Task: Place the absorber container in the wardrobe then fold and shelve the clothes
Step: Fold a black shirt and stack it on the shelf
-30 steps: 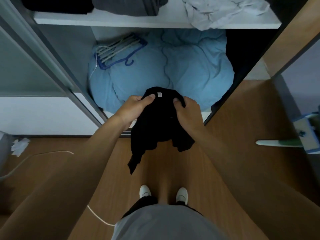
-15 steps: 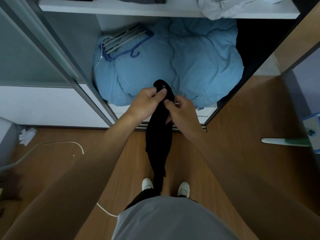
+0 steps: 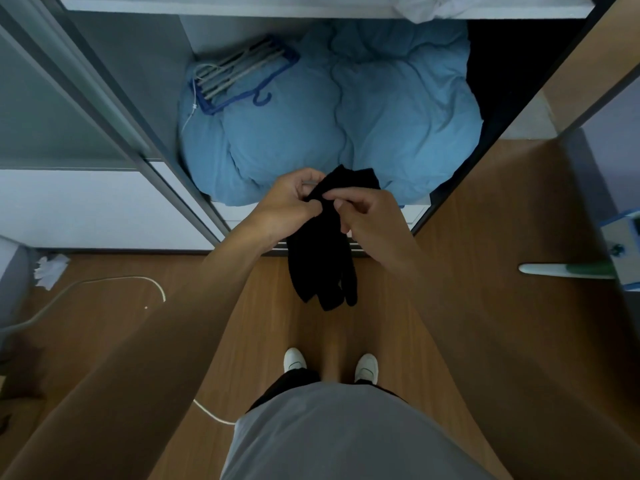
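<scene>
Garment [image 3: 322, 258]: black, bunched, hanging from both hands before open wardrobe [image 3: 145, 57], above wood floor [image 3: 467, 237].
Left hand [image 3: 291, 202]: fingers curled round top edge.
Right hand [image 3: 367, 213]: pinching same edge, touching the other hand.
Wardrobe bottom: blue duvet [image 3: 346, 116] fills it; hangers [image 3: 239, 74] on it, left.
Shelf [image 3: 242, 3]: crumpled white cloth [image 3: 426, 6], right.
Floor left: white cable [image 3: 114, 280].

Hangers [image 3: 239, 76] on duvet [image 3: 346, 116] in wardrobe [image 3: 114, 109]
</scene>
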Demonstrator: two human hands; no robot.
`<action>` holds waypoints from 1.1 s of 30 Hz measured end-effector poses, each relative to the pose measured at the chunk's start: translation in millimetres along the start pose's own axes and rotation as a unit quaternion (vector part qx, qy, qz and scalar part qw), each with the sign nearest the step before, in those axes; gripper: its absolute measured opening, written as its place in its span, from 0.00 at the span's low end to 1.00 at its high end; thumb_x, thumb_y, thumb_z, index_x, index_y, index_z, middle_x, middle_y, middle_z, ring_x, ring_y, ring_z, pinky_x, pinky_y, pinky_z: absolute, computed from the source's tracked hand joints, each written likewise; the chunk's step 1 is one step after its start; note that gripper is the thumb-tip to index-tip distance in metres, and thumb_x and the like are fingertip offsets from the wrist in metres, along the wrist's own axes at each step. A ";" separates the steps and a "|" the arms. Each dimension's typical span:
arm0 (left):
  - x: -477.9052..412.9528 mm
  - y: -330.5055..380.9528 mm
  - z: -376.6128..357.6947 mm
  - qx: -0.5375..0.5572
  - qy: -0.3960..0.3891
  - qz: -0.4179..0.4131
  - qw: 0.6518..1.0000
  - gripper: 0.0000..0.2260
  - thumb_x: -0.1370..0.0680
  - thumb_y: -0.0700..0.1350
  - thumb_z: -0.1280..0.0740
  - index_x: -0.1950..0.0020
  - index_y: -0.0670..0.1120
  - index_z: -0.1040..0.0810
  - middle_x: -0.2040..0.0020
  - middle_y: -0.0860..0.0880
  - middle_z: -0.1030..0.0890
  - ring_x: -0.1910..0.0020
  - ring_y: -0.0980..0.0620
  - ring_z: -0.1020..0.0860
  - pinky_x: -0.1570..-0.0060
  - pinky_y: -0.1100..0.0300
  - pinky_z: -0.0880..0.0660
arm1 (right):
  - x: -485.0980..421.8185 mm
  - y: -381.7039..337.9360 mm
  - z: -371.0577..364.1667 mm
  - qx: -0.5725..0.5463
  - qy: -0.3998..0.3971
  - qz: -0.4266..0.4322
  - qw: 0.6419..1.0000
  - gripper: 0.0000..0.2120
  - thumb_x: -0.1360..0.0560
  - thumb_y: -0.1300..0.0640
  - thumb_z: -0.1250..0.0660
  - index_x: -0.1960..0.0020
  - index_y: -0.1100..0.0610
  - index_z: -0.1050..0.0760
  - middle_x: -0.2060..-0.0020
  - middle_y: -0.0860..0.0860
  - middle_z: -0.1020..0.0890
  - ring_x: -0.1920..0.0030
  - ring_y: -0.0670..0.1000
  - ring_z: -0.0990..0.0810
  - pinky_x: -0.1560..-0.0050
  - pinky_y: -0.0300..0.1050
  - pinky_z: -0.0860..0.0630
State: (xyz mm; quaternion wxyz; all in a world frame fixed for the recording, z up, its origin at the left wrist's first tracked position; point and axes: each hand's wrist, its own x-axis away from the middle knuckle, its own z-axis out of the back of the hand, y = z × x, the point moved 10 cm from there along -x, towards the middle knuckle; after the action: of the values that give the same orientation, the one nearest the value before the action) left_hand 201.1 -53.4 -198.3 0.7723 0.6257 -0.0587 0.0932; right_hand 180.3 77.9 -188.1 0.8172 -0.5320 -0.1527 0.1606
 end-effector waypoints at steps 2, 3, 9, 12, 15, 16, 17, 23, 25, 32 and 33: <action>-0.8 3.6 -1.0 -0.016 0.015 -0.013 1.000 0.17 0.24 0.26 0.38 0.50 0.47 0.21 0.67 0.57 0.17 0.69 0.60 0.21 0.69 0.68 0.26 | 2.3 -9.5 21.3 0.049 0.067 0.035 0.996 0.09 0.22 0.60 0.33 0.46 0.53 0.16 0.58 0.45 0.17 0.56 0.45 0.19 0.49 0.46 0.21; -0.4 5.4 -1.3 -0.023 0.016 -0.022 0.999 0.16 0.24 0.26 0.38 0.50 0.47 0.21 0.68 0.58 0.17 0.70 0.62 0.22 0.69 0.69 0.27 | 4.4 -15.7 33.2 0.069 0.101 0.059 0.991 0.08 0.24 0.59 0.31 0.45 0.54 0.17 0.56 0.45 0.18 0.54 0.46 0.20 0.48 0.44 0.22; 5.2 17.5 -12.9 -0.049 -0.020 -0.065 0.996 0.15 0.24 0.29 0.36 0.53 0.50 0.21 0.70 0.58 0.20 0.73 0.61 0.24 0.73 0.69 0.30 | 0.5 -13.3 22.0 0.097 -0.050 0.051 0.993 0.21 0.25 0.52 0.27 0.35 0.54 0.28 0.43 0.47 0.21 0.40 0.46 0.23 0.39 0.43 0.27; 5.9 16.7 -11.7 -0.042 -0.017 -0.065 0.997 0.14 0.23 0.29 0.37 0.51 0.48 0.24 0.69 0.54 0.20 0.76 0.61 0.27 0.76 0.69 0.32 | -0.5 -11.0 24.2 0.114 -0.017 0.049 0.992 0.13 0.24 0.53 0.29 0.42 0.57 0.25 0.51 0.49 0.19 0.49 0.49 0.20 0.44 0.50 0.24; 9.7 18.8 -9.5 -0.049 -0.016 -0.088 0.995 0.11 0.22 0.29 0.38 0.50 0.45 0.29 0.68 0.55 0.20 0.74 0.63 0.27 0.72 0.71 0.33 | 0.5 -13.7 25.0 0.138 0.004 0.074 0.988 0.09 0.22 0.54 0.31 0.45 0.58 0.23 0.53 0.52 0.18 0.51 0.51 0.20 0.45 0.54 0.25; 11.3 21.2 -9.0 -0.067 -0.014 -0.106 0.992 0.10 0.22 0.29 0.37 0.50 0.44 0.30 0.67 0.56 0.21 0.72 0.64 0.27 0.69 0.72 0.33 | 0.9 -15.2 25.9 0.138 0.009 0.079 0.987 0.09 0.22 0.55 0.32 0.45 0.58 0.23 0.54 0.51 0.18 0.51 0.51 0.20 0.45 0.54 0.25; 12.9 23.5 -7.7 -0.090 -0.008 -0.126 0.988 0.09 0.23 0.30 0.36 0.50 0.43 0.30 0.67 0.57 0.22 0.69 0.64 0.27 0.65 0.71 0.32 | 0.8 -16.6 26.8 0.136 0.012 0.084 0.987 0.08 0.22 0.55 0.32 0.46 0.58 0.23 0.54 0.51 0.18 0.52 0.50 0.20 0.46 0.53 0.25; 22.0 9.7 5.9 -0.160 0.040 -0.170 0.972 0.11 0.24 0.32 0.33 0.51 0.47 0.29 0.58 0.39 0.23 0.60 0.44 0.25 0.59 0.56 0.28 | 0.4 -29.2 26.0 0.138 0.008 0.093 0.986 0.08 0.22 0.54 0.32 0.45 0.57 0.22 0.52 0.49 0.17 0.50 0.48 0.20 0.43 0.51 0.25; 22.7 -2.0 10.3 -0.166 0.067 -0.160 0.971 0.11 0.24 0.34 0.33 0.52 0.49 0.29 0.57 0.40 0.23 0.57 0.44 0.25 0.56 0.53 0.26 | 0.4 -34.0 26.2 0.140 0.010 0.093 0.986 0.09 0.22 0.54 0.32 0.44 0.56 0.21 0.51 0.48 0.16 0.48 0.47 0.19 0.42 0.51 0.25; 16.7 -30.1 -1.4 -0.142 0.042 -0.149 0.978 0.11 0.25 0.35 0.30 0.45 0.43 0.25 0.52 0.55 0.21 0.50 0.60 0.22 0.43 0.60 0.27 | 1.8 -46.6 25.3 0.156 0.003 0.100 0.983 0.08 0.22 0.56 0.32 0.45 0.56 0.19 0.52 0.47 0.16 0.49 0.47 0.19 0.42 0.50 0.25; 15.3 -31.0 -7.6 -0.134 0.019 -0.154 0.979 0.11 0.25 0.35 0.30 0.45 0.43 0.25 0.52 0.59 0.22 0.50 0.64 0.23 0.45 0.67 0.29 | 2.3 -46.9 25.3 0.154 0.004 0.099 0.983 0.07 0.23 0.56 0.32 0.46 0.56 0.19 0.53 0.46 0.16 0.49 0.46 0.19 0.42 0.49 0.25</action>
State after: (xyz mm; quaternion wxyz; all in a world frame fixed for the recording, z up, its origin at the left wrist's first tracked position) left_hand 222.5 -51.1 -226.4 0.8552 0.5161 0.0412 -0.0240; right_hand 176.4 81.7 -135.0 0.8699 -0.4131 -0.0694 0.2603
